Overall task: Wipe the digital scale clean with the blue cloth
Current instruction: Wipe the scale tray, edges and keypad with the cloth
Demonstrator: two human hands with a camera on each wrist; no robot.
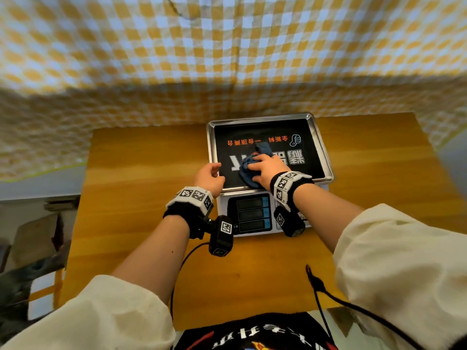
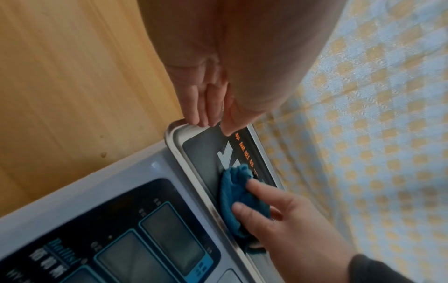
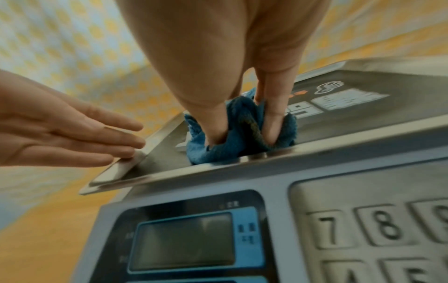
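Your right hand (image 1: 267,170) presses the bunched blue cloth (image 1: 249,170) onto the digital scale (image 1: 267,173) pan's near-left part, grip curled round the cloth. The pan's long axis runs left to right, so open room lies rightward and toward its far rim. Your left hand (image 1: 209,176), fingers straight, steadies the pan's left rim.
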